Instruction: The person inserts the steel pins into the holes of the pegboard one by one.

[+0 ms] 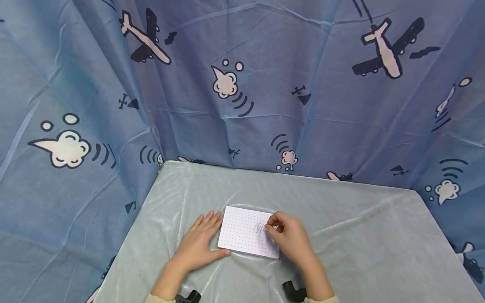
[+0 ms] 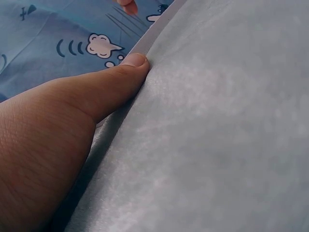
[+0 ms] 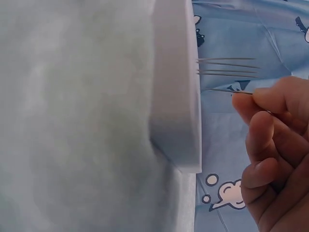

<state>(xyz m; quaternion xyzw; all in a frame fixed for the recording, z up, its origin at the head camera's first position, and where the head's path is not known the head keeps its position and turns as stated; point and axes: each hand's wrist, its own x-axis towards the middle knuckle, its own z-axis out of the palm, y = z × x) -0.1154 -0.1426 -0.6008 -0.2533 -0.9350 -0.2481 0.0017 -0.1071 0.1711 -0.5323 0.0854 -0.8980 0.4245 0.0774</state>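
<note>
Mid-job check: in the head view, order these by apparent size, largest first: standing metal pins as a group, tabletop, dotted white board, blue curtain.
1. Blue curtain
2. Tabletop
3. Dotted white board
4. Standing metal pins

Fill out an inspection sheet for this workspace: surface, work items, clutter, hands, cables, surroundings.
Surface: table covered in pale, lightly creased cloth.
Work items: white board with a grid of dots; four thin pins stand up from it, and a fifth pin is held beside them. Whether its tip is seated is unclear.
Clutter: nothing seen.
Hands: left hand spread at the board's left side, thumb at its near edge; right hand pinches the fifth pin. Black devices sit at both wrists.
Cables: nothing seen.
Surroundings: blue curtain printed with planes and clouds, behind the table and along its sides.
</note>
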